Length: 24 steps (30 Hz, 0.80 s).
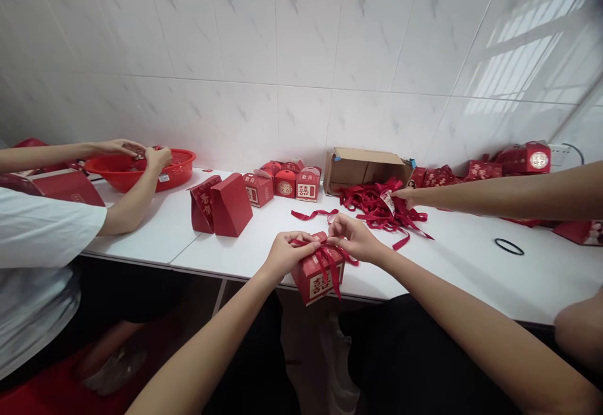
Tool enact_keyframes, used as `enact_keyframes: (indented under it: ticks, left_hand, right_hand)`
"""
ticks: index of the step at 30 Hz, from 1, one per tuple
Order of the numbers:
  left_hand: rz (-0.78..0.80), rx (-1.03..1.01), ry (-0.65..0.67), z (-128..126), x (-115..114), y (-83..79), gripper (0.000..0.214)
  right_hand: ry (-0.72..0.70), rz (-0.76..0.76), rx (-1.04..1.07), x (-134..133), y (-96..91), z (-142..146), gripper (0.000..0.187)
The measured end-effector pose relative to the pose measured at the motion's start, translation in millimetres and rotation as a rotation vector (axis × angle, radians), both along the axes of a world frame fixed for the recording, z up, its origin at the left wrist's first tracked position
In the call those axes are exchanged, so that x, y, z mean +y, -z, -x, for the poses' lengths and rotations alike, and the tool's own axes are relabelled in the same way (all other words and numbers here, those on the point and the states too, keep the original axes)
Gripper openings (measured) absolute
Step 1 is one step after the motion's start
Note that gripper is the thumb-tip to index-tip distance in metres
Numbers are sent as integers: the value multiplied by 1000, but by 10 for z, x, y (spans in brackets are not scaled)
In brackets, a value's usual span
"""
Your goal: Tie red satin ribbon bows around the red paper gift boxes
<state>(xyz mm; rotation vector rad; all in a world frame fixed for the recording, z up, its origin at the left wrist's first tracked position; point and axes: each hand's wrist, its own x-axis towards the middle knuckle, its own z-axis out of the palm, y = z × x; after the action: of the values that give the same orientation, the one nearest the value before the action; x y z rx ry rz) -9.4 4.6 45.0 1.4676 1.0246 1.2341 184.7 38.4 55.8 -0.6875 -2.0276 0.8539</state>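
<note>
A small red gift box (311, 277) with a gold panel sits tilted at the table's front edge, partly overhanging it. Red ribbon (335, 272) lies across its top, and one tail hangs down the front. My left hand (293, 253) pinches the ribbon at the box's top left. On the right side of the top, my right hand (354, 238) has thumb and fingertips closed on the ribbon too. The fingers partly cover where the ribbon crosses. Just beyond my hands lies a loose ribbon strip (311, 215).
A ribbon pile (377, 204) spills from a cardboard box (346, 170), with another person's hand (406, 198) in it. Red boxes (233, 204) stand left and behind. At far left, a co-worker's hands (157, 159) work over a red basin (181, 173). A black ring (509, 247) lies right.
</note>
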Motion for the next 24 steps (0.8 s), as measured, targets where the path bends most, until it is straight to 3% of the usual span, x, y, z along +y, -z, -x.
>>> enact_keyframes:
  ticks: [6,11,15,20,24]
  left_hand:
    - [2,24,-4,55,-8,29,25]
    - [25,37,79,113,-9,-17,27]
    - [53,20,144,158,-5,-60,30]
    - [47,20,59,123,18,-47,39]
    - [34,18,50,84,30,-18,40]
  right_hand:
    - [14,23,34,24,3,-41,32]
    - [1,-21,-56,-15,-42,-47,12]
    - [-5,-72,-92,-67,-100,-40,14]
    - [-39,-92,-92,-97,-115,-32,17]
    - [-11,-219,-164,-81,-125,-60,15]
